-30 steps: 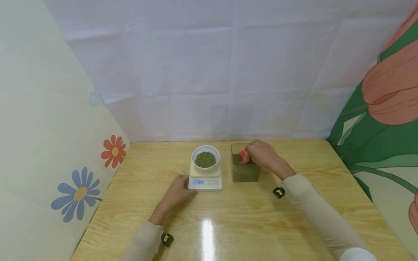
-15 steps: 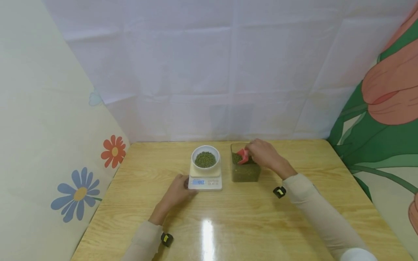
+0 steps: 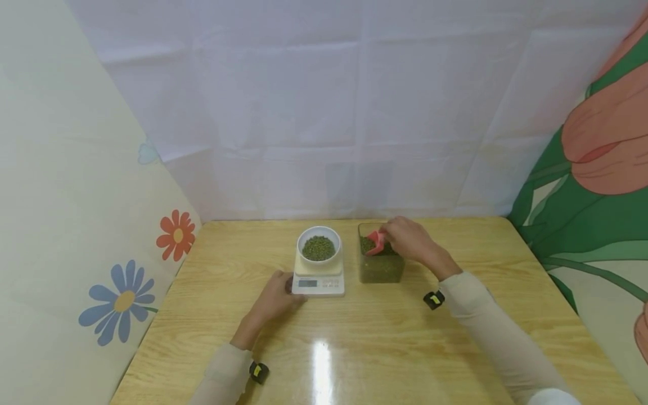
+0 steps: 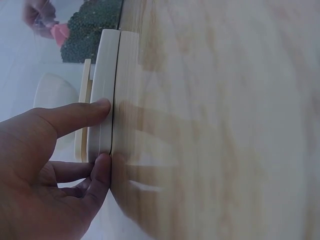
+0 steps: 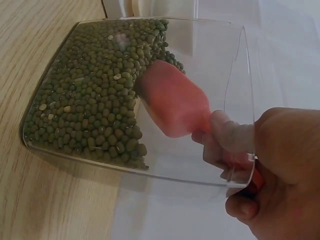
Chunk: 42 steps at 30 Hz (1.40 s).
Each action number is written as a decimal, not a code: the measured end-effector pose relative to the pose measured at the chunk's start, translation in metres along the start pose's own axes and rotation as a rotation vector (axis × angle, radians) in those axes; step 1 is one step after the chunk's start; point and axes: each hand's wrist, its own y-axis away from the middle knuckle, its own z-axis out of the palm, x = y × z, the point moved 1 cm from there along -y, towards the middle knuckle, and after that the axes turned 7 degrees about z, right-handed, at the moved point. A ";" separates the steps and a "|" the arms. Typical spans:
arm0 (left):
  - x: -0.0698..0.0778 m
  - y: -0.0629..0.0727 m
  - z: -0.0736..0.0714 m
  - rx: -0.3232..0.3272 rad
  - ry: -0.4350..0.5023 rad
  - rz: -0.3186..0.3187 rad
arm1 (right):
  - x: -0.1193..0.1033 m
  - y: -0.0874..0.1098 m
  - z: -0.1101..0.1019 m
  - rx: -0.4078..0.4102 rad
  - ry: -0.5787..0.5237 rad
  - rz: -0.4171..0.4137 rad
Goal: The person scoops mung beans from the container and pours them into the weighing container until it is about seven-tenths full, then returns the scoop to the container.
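A white kitchen scale (image 3: 318,286) stands on the table, carrying a white bowl (image 3: 304,256) of green mung beans (image 3: 318,248). My left hand (image 3: 277,295) holds the scale's near left corner, its thumb (image 4: 82,117) against the front side and fingers (image 4: 97,187) curled at the corner. To the scale's right is a clear square container (image 3: 381,271), partly filled with mung beans (image 5: 95,95). Inside it, my right hand (image 3: 409,241) grips a red scoop (image 5: 175,102) by the handle. The scoop's front end meets the beans; how full it is cannot be seen.
The wooden table (image 3: 283,354) ends at a white sheet (image 3: 283,112) behind the scale and container. Flower-printed panels flank it, a pale left one (image 3: 66,185) and a right one (image 3: 607,225) with large pink petals.
The scale's display was lit blue with digits and now looks grey. Both hands, the scoop and the bowl stay almost in place.
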 end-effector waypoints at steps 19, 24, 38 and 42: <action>0.004 -0.002 0.001 -0.005 0.001 -0.006 | 0.011 0.005 0.004 0.020 -0.093 0.039; 0.003 -0.002 0.000 0.002 -0.006 -0.007 | 0.010 0.006 0.002 0.012 -0.098 0.030; -0.001 -0.001 0.000 0.009 -0.001 0.007 | 0.012 0.007 -0.002 0.009 -0.131 0.028; -0.002 0.000 0.000 0.010 0.001 0.008 | 0.013 0.008 -0.001 0.016 -0.137 0.030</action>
